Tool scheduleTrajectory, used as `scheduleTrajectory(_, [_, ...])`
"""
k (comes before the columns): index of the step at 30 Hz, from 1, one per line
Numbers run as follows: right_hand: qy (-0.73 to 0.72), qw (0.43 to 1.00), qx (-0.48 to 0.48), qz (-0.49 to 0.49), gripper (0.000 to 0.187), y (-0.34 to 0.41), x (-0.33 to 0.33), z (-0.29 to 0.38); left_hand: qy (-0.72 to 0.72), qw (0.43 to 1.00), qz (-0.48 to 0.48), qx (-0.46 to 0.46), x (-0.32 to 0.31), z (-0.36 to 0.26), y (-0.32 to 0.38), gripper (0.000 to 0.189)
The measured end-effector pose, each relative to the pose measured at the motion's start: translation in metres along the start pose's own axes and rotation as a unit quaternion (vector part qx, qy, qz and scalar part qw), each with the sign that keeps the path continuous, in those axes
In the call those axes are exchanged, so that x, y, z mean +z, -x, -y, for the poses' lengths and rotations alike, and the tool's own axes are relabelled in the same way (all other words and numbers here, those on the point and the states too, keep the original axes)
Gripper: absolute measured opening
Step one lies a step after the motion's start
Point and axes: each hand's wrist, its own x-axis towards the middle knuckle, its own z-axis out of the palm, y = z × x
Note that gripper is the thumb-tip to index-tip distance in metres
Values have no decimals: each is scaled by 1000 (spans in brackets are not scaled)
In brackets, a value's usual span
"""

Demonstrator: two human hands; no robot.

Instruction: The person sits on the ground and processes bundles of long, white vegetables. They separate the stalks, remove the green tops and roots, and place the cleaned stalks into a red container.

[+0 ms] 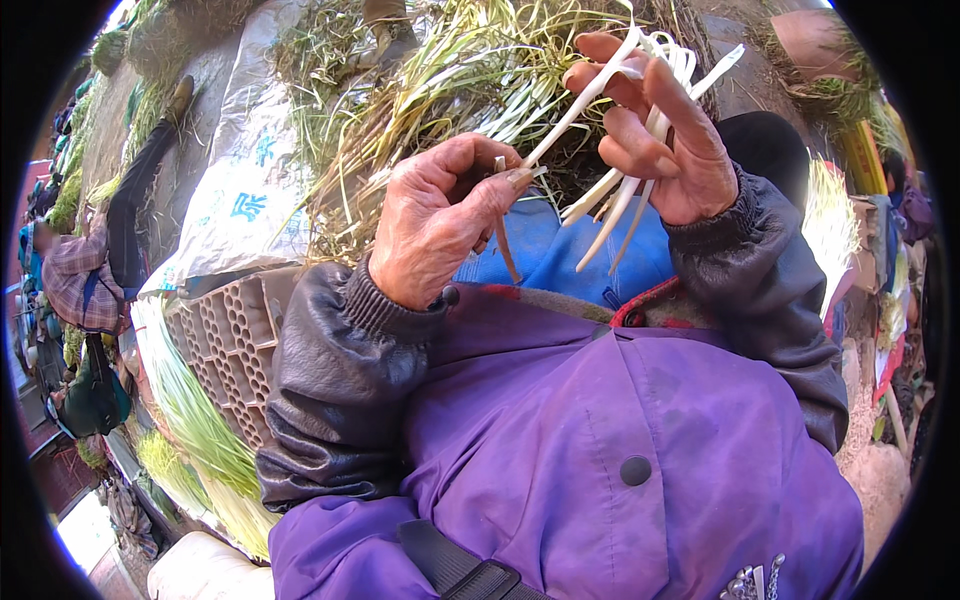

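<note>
My left hand [450, 217] pinches the end of a pale stalk and a thin brown strip [506, 251] between thumb and fingers. My right hand [664, 131] holds several white leafy-vegetable stalks [615, 214] between its fingers, some hanging down below the palm. One long white stalk [581, 105] spans the gap between both hands. Behind them lies a large heap of green and yellowish stalks with long leaves [465, 90], mixed with dry brown leaves. My hands are above blue cloth [555, 240] over my lap. Which vegetable it is, I cannot tell.
A white woven sack [240, 180] with blue writing lies left of the heap. Below it are perforated bricks [232, 345] beside a bundle of pale green stalks [195, 397]. A person in a plaid shirt [79, 281] is at far left. Another pale bundle [829, 225] stands at right.
</note>
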Motion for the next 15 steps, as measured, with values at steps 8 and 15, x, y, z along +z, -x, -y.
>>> scheduleTrajectory(8, [101,994,30,-4,35,2,21,-2,-1,1000,-3,6,2,2,0,11])
scheduleTrajectory(15, [79,993,8,-86,28,4,29,-9,142,988,-40,38,3,8,0,11])
